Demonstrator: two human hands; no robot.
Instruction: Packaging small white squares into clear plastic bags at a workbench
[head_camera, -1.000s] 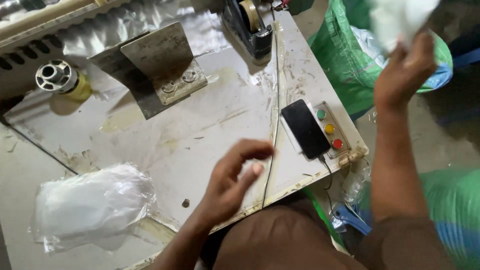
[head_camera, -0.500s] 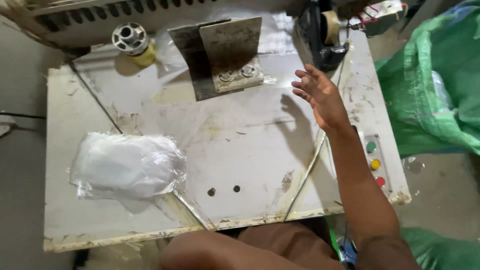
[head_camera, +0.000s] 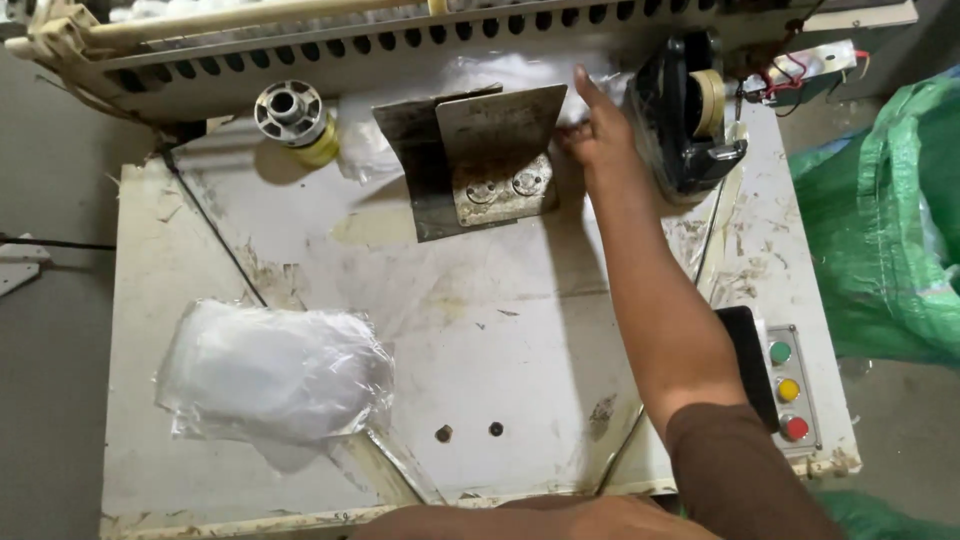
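The right hand (head_camera: 598, 130) reaches across the worn white bench (head_camera: 560, 330), fingers loosely spread and closed on nothing, their tips resting against a crumpled sheet of clear plastic film (head_camera: 520, 75) that lies bunched at the foot of the slotted machine rail (head_camera: 420, 45). The film sits just behind the upright metal angle plate (head_camera: 490, 150), which is bolted down by 2 screws and appears to serve as a stop or guide, so the hand comes in along the plate's right edge to get at it. Just right of the hand stands a black tape dispenser (head_camera: 685, 110) with its roll facing the work area, within easy reach. Farther left, a metal spool on a yellow base (head_camera: 292, 115) stands beside the rail. Nearer the person, a stack of clear plastic bags (head_camera: 275, 375) lies flat on the bench's left side, well apart from the hand. A control box with 3 coloured buttons (head_camera: 787, 390) sits at the right edge, beside green woven sacks (head_camera: 890, 220). The left hand is out of view.
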